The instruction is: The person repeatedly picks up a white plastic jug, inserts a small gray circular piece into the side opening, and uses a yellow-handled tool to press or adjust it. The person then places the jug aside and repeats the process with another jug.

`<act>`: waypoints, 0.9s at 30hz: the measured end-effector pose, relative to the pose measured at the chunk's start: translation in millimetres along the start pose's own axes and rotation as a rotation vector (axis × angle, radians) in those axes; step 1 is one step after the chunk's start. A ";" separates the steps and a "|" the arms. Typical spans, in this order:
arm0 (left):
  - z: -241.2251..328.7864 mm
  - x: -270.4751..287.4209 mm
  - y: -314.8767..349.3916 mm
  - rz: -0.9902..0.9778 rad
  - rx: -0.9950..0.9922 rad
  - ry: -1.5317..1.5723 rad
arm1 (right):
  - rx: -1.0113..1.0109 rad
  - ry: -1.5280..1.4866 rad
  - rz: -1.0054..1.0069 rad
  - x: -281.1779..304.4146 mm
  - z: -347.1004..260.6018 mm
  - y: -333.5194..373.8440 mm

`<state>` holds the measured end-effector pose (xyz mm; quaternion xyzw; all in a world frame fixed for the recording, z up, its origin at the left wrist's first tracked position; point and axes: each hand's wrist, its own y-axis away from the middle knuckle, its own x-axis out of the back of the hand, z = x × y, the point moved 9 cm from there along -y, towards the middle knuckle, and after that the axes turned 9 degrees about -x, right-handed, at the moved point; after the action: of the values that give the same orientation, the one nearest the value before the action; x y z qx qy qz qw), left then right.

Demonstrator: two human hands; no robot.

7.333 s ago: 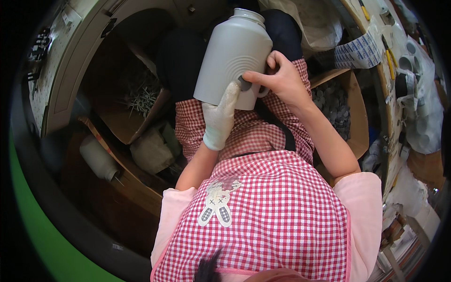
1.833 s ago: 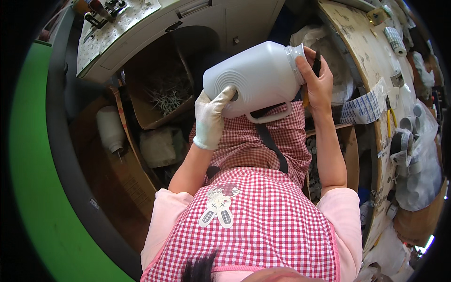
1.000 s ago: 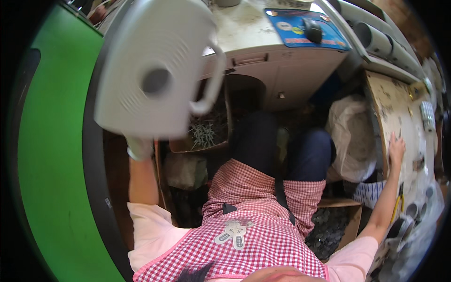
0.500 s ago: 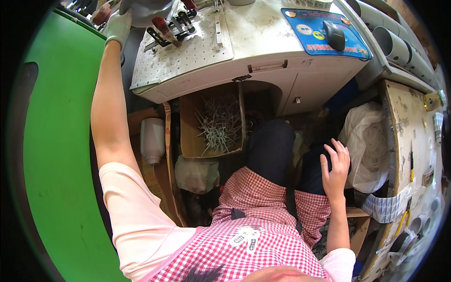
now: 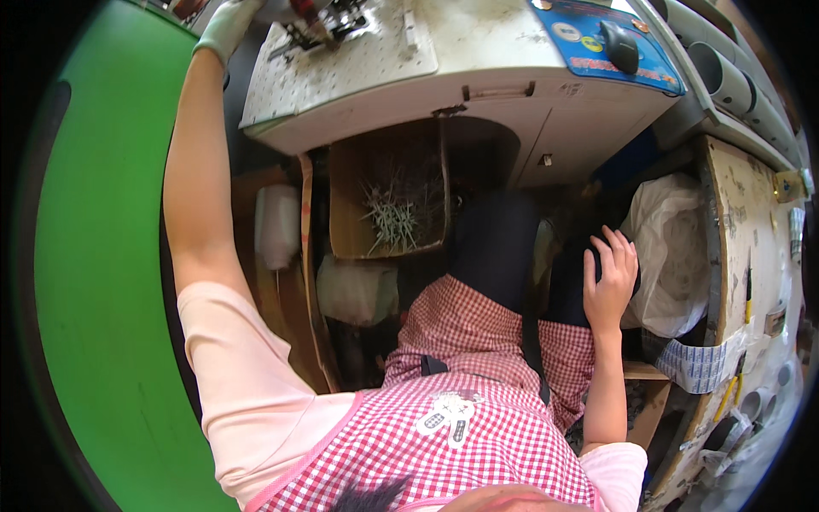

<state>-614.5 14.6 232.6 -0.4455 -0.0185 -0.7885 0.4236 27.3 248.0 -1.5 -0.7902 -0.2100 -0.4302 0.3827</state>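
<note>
My left arm reaches far forward, and the white-gloved left hand [image 5: 227, 30] is cut by the top edge, so its fingers are hidden. Beside it a sliver of a grey rounded part shows at the picture's edge. Close by, a toggle clamp with a red handle [image 5: 309, 15] is mounted on a perforated metal plate [image 5: 341, 81] on the white workbench [image 5: 486, 43]. My bare right hand [image 5: 610, 282] lies on my dark-trousered knee, fingers stretched out and holding nothing.
Under the bench stands a cardboard box [image 5: 341, 213] of thin grey plastic pieces [image 5: 392, 220], beside a white bottle [image 5: 277, 229]. A mouse [image 5: 619, 47] sits on a blue pad [image 5: 572, 34]. At right are a white plastic bag [image 5: 670, 282] and a worn board [image 5: 738, 205]; a green panel [image 5: 111, 256] stands left.
The view has tilted, so the bench and my left hand sit higher and the grey rounded part is mostly out of the picture. My right hand stays on the knee.
</note>
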 end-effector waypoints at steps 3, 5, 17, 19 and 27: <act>23.4 -11.0 44.8 0.046 -0.189 0.217 | -0.045 0.009 -0.063 -2.4 3.0 7.8; 8.5 13.3 121.9 0.398 -0.170 0.084 | -0.127 -0.117 -0.089 4.8 7.4 18.6; -221.2 -90.5 590.4 0.822 1.044 0.483 | -0.659 -0.693 -0.010 61.0 53.4 83.9; -242.2 -112.4 601.1 0.945 1.055 0.784 | -0.579 -0.633 -0.081 52.4 36.6 75.6; -297.4 -127.3 570.7 1.073 1.056 1.242 | -0.354 -0.625 -0.239 31.7 -40.2 55.6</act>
<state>-396.9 -388.8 -236.7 0.3475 0.0623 -0.4757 0.8057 60.3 182.1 15.0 -0.9072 -0.3295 -0.2396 0.1048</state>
